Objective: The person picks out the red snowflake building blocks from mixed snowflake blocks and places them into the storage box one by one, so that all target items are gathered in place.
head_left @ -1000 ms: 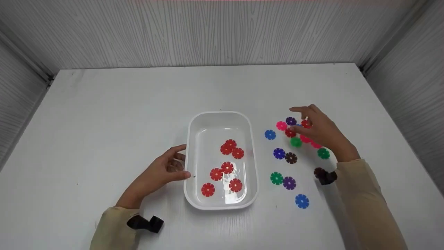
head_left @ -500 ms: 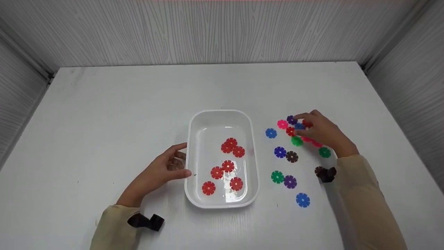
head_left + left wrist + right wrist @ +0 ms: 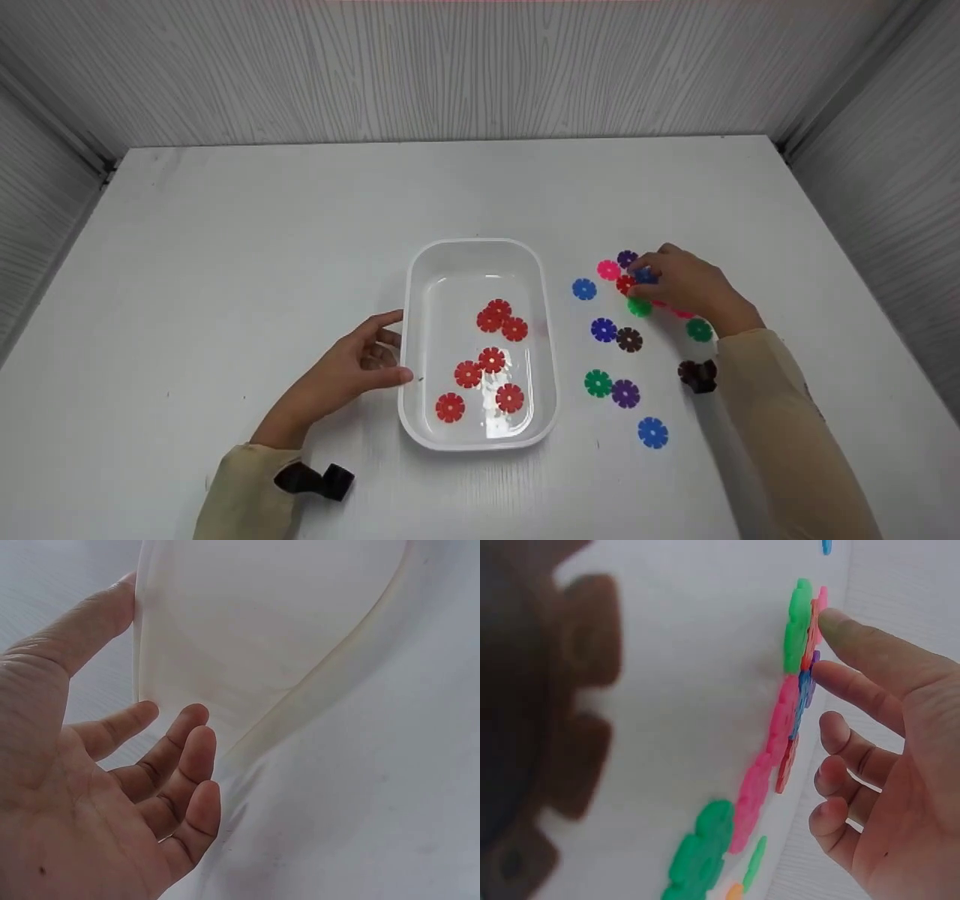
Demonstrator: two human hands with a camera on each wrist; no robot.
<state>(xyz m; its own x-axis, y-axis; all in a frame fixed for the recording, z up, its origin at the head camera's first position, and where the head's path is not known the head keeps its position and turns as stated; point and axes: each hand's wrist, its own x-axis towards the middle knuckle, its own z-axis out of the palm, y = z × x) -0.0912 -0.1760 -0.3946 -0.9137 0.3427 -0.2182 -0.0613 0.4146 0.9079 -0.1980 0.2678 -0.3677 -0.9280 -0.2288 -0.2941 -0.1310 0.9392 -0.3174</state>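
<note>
A white tray [image 3: 480,448] stands mid-table with several red notched plastic discs [image 3: 450,407] inside. My left hand [image 3: 352,371] touches its left side: the thumb lies at the rim, while the other fingers are loosely bent along the outer wall [image 3: 247,630]. To the right, my right hand [image 3: 686,285] is over a cluster of discs. Its thumb and index finger, spread apart, reach down beside a red disc [image 3: 625,284]; the remaining fingers [image 3: 836,776] bend loosely. Around them are a purple disc [image 3: 628,259], a pink disc [image 3: 609,270] and a bright green disc [image 3: 640,307], partly covered.
Loose discs lie between tray and right arm: blue [image 3: 584,289], brown [image 3: 629,340], dark green [image 3: 598,383], purple [image 3: 625,394] and another blue disc [image 3: 653,433]. A brown disc is partly behind the black wrist camera mount [image 3: 703,376]. A grained wall panel [image 3: 480,71] rises behind the table.
My right hand has come down onto the disc cluster, its thumb and index finger moving closer together near the red disc. My left hand and the tray have stayed put.
</note>
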